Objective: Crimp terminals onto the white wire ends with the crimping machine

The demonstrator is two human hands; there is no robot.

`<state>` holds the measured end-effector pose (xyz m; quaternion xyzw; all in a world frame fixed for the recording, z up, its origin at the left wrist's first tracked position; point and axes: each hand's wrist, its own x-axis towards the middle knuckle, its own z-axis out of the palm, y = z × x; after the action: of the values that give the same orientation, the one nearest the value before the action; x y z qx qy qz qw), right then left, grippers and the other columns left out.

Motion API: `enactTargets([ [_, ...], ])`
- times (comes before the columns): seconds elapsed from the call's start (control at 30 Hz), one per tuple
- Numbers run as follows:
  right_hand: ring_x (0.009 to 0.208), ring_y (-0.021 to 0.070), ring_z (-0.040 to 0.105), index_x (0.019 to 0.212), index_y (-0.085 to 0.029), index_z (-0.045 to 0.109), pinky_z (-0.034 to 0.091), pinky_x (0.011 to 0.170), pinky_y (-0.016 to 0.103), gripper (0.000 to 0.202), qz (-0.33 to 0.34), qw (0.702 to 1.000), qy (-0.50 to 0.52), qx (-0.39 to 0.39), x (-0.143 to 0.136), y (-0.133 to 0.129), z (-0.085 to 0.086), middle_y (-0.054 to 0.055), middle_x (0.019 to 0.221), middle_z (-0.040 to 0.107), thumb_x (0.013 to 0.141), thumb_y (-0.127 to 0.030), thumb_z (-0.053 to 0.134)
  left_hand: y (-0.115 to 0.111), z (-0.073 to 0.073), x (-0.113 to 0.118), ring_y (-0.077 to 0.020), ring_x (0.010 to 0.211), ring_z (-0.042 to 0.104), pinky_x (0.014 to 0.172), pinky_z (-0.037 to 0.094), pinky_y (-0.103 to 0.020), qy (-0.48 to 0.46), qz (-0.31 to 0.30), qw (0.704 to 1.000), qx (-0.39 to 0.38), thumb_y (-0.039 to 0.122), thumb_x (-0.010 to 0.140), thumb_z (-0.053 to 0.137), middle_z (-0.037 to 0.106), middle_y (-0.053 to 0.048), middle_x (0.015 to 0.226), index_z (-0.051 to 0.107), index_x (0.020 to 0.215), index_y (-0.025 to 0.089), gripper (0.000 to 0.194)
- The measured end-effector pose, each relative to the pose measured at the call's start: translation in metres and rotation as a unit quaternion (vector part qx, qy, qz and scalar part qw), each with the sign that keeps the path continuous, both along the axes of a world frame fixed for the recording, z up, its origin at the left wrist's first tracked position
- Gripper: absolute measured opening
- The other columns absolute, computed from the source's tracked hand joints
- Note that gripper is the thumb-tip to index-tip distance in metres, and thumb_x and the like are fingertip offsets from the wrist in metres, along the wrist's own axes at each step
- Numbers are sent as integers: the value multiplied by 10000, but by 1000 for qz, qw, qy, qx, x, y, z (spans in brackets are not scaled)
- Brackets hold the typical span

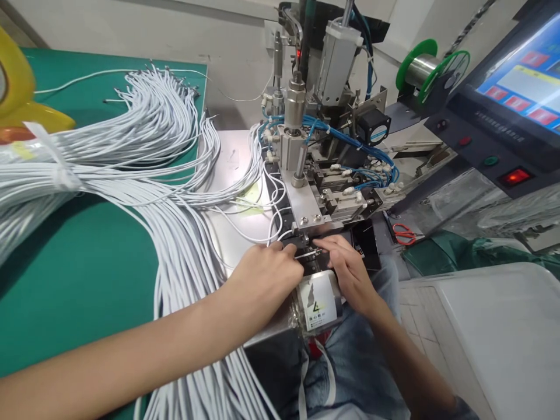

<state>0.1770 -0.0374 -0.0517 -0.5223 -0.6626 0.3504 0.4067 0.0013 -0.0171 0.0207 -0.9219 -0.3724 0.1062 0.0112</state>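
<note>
My left hand (269, 277) is closed, knuckles up, at the front of the machine. A white cable (306, 254) comes out from under its fingers, and its end points right, over the dark fixture (311, 265). My right hand (350, 271) is on the other side of that cable end. Its index finger is stretched toward the fixture, with the thumb apart from it, close to the cable tip. Whether the right fingertips touch the tip is too small to tell. Just above both hands is the metal press head (306, 204) of the bench machine.
A thick bundle of white cables (175, 251), tied with a white band (66, 177), spreads over the green mat (109, 251). At the right are a control screen (520, 87), a wire spool (422, 70), red-handled scissors (403, 234) and a white surface (494, 315). A yellow object (26, 99) stands at the left.
</note>
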Motion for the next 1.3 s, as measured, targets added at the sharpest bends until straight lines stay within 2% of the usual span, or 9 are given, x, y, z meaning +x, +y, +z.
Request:
enactTargets([
  [0.23, 972, 197, 548, 923, -199, 707, 430, 845, 334, 292, -15, 999, -29, 34, -2, -1, 2, 76, 1021, 583, 897, -298, 433, 0, 0, -1, -241, 716, 624, 497, 442, -273, -10, -2, 1000, 1, -9, 723, 540, 618, -87, 733, 634, 701, 118, 159],
  [0.37, 735, 165, 558, 795, -179, 640, 437, 623, 269, 204, -96, 992, 54, -63, -4, 9, -9, 37, 780, 599, 836, -307, 486, 0, 1, -2, -240, 668, 628, 484, 445, -288, -17, -5, 1000, 4, -11, 716, 517, 619, -84, 733, 626, 684, 122, 175],
  [0.57, 482, 93, 360, 587, -194, 454, 301, 460, 219, 262, -30, 978, 128, -162, -6, 25, -25, -44, 531, 418, 791, -354, 488, 0, -2, -3, -189, 585, 634, 499, 444, -260, -32, 3, 999, 5, -3, 731, 506, 637, -65, 700, 600, 677, 123, 167],
  [0.7, 501, 104, 341, 581, -199, 440, 291, 474, 232, 236, -105, 987, 84, -87, -2, 17, -17, -48, 527, 379, 787, -308, 480, 0, -3, -5, -185, 578, 635, 503, 437, -252, -32, 8, 999, 11, 21, 741, 498, 645, -66, 659, 597, 674, 128, 160],
  [0.87, 509, 123, 402, 635, -206, 503, 323, 496, 254, 237, -229, 972, 12, 50, -12, -48, 13, -26, 556, 444, 857, -273, 456, 5, -6, -7, -247, 651, 642, 505, 407, -292, -46, 44, 997, 46, 4, 741, 431, 643, -103, 653, 633, 767, 114, 232],
  [0.93, 506, 139, 480, 701, -206, 596, 366, 511, 269, 176, -162, 985, -34, 44, -26, -79, 19, -1, 572, 551, 844, -240, 498, 9, -9, -7, -256, 670, 639, 502, 382, -291, -52, 64, 995, 63, 3, 748, 412, 643, -116, 665, 638, 786, 110, 253],
  [1.0, 518, 145, 538, 758, -213, 651, 409, 534, 268, 126, -26, 997, -70, -15, -45, -102, 18, 11, 614, 630, 820, -229, 543, 11, -13, -8, -252, 676, 633, 511, 369, -293, -59, 70, 994, 64, 16, 762, 402, 642, -118, 669, 641, 790, 113, 260],
  [1.1, 640, 161, 609, 857, -213, 669, 446, 615, 265, 119, 105, 984, -63, -128, -72, -116, 5, 25, 747, 691, 810, -244, 564, 13, -18, -9, -239, 683, 619, 539, 364, -300, -73, 70, 993, 63, 32, 774, 393, 641, -114, 672, 649, 797, 123, 272],
  [1.3, 607, 132, 545, 745, -199, 577, 387, 583, 236, 106, 106, 973, -60, -195, -82, -115, -4, -11, 653, 601, 830, -211, 515, 8, -15, -6, -231, 661, 607, 530, 350, -303, -89, 75, 990, 82, 24, 793, 357, 623, -108, 648, 647, 738, 117, 309],
])
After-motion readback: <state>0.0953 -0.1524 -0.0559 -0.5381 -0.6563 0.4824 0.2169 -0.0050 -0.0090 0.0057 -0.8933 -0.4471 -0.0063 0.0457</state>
